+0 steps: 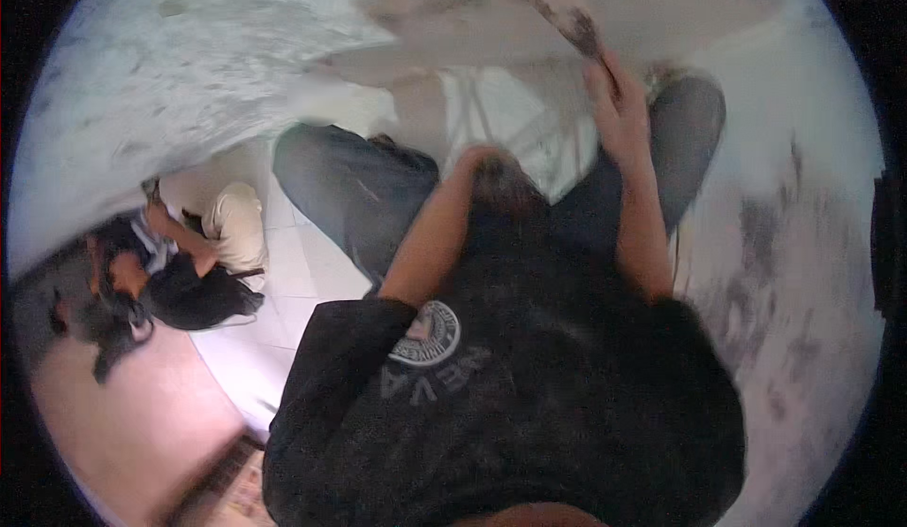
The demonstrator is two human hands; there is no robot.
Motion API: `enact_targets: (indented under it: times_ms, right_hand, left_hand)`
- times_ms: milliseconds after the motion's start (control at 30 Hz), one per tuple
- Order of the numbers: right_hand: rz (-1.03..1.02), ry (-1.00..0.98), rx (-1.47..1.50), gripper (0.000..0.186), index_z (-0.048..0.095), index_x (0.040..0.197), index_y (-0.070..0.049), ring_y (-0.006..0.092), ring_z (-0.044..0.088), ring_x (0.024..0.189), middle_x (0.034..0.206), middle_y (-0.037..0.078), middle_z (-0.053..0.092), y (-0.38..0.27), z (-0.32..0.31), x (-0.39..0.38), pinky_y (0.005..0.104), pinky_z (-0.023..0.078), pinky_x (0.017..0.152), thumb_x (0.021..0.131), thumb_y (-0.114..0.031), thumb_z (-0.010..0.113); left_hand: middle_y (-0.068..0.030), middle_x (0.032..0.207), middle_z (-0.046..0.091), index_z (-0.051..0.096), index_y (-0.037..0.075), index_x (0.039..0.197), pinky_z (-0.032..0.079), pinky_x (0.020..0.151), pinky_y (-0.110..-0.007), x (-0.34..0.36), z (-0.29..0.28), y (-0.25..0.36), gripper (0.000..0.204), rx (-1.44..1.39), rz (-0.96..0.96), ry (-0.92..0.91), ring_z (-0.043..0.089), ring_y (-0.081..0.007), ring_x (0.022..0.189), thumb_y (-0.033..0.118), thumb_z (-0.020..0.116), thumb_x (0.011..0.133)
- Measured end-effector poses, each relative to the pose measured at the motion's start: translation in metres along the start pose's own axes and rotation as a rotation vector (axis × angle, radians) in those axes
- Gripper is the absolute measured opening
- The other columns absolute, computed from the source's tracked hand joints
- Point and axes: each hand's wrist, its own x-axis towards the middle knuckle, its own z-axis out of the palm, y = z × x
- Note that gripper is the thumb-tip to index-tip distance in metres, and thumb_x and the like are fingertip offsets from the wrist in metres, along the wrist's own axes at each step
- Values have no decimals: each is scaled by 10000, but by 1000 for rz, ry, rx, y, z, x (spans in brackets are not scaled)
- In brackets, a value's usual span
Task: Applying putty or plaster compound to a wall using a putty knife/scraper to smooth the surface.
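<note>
My right hand point(622, 116) is raised beside my right knee with its fingers closed round a slim, dark-stained hand tool point(578, 31). The tool points up and to the left, toward a brownish patch point(453, 8) on the pale surface ahead; blur hides its exact kind. Lower and nearer my body, my left hand point(491, 163) is bent inward between my thighs. It is dark and smeared, and its fingers cannot be made out. Just beyond it, between my legs, is a whitish thing with pale bands point(505, 116), perhaps a bag or a bucket.
My knees are spread, with the left leg point(345, 182) and right leg point(690, 135) flanking the whitish thing. At left, another person in dark clothes and beige trousers point(236, 225) is close to the wall. White floor tiles point(293, 263) lie between us. A dark-smudged pale surface point(775, 272) runs along my right.
</note>
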Motion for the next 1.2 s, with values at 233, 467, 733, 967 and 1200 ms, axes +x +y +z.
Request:
enact_targets:
  times_ms: [233,467,733,967,1200]
  right_hand:
    - [40,92,34,385,574,1256,-17,118,569,843,871,63,609,55,-2,-18,296,459,796,970,-269,524]
    - [20,-60,-180,426,546,1281,-53,420,601,1004,1068,237,642,28,19,-41,468,465,857,952,-312,467]
    - [-78,-117,-202,379,568,1263,-75,411,606,988,1056,237,641,29,30,-53,470,459,881,945,-262,477]
    - [-93,-216,-362,374,558,1268,-45,416,586,1014,1054,243,635,35,35,-59,464,458,881,934,-199,487]
    - [20,-232,-237,352,585,1214,-51,399,610,931,971,229,647,8,61,-66,475,461,817,919,-223,498]
  left_hand:
    - [-138,824,687,730,42,939,509,734,-388,-101,-33,149,420,400,364,406,657,-254,760,427,604,828]
    - [-126,765,640,686,24,876,472,660,-357,-147,-39,158,433,-134,722,988,606,-194,701,425,526,914]
    - [-21,583,477,616,19,878,394,521,-294,-160,-11,184,416,-301,964,804,492,-122,543,420,522,944]
    - [-25,607,502,598,-1,881,405,543,-282,-167,-7,191,488,-413,933,699,492,-113,568,458,464,974]
    - [-115,957,587,568,-18,1049,431,791,-358,-154,-25,190,641,-757,820,717,541,-200,844,559,295,988]
